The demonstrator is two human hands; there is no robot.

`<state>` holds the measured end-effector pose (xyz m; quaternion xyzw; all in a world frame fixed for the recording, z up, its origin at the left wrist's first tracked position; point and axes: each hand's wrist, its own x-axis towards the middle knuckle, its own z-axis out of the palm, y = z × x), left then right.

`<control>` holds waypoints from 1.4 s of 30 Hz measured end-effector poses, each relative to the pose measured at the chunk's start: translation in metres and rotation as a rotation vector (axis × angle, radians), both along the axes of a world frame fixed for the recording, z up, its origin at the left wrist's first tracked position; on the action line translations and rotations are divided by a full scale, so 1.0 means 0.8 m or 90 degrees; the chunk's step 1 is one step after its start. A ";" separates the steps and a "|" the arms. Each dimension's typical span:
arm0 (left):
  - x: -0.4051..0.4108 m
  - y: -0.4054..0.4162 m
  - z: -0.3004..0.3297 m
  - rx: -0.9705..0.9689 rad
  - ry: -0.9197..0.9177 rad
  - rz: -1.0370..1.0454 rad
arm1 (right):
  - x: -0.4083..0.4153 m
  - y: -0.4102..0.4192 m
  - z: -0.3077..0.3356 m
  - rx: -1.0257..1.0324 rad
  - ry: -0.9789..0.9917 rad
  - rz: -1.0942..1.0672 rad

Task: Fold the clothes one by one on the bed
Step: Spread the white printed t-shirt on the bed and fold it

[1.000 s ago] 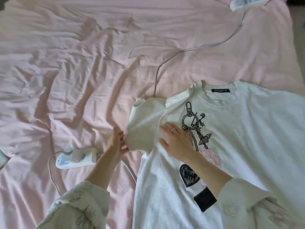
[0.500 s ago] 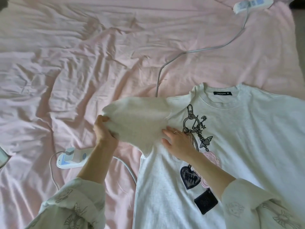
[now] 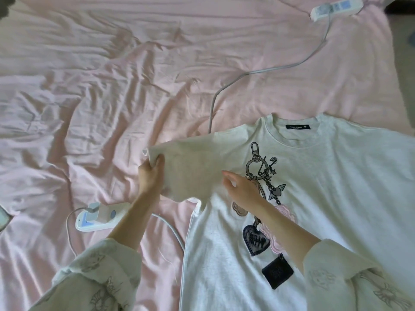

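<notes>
A white T-shirt with a keychain print lies face up on the pink bed sheet, collar away from me. My left hand grips the end of the shirt's left sleeve and holds it raised off the bed, stretched out to the left. My right hand rests over the shirt's chest beside the print, fingers relaxed and slightly lifted, near the sleeve seam.
A white controller with a cable lies on the sheet just left of my left forearm. Another white controller sits at the top right, its grey cable running down under the shirt's shoulder. The bed's right edge shows at far right.
My left hand took hold of the folded-in sleeve and pulled it out to the left, then lifted it. My right hand's fingers have lifted slightly off the chest.
</notes>
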<state>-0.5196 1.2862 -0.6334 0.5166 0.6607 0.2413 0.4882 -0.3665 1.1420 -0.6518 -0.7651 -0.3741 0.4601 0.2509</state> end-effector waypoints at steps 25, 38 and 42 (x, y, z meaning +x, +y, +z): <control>0.330 -0.307 -0.005 0.150 0.239 -0.890 | 0.313 -0.339 0.007 -0.144 -0.160 -0.739; 0.420 -0.343 0.011 -0.161 0.046 -0.548 | 0.333 -0.321 0.001 0.159 0.239 -0.586; 0.441 -0.331 0.033 -0.239 -0.028 -0.388 | 0.303 -0.320 -0.013 0.186 -0.178 -0.244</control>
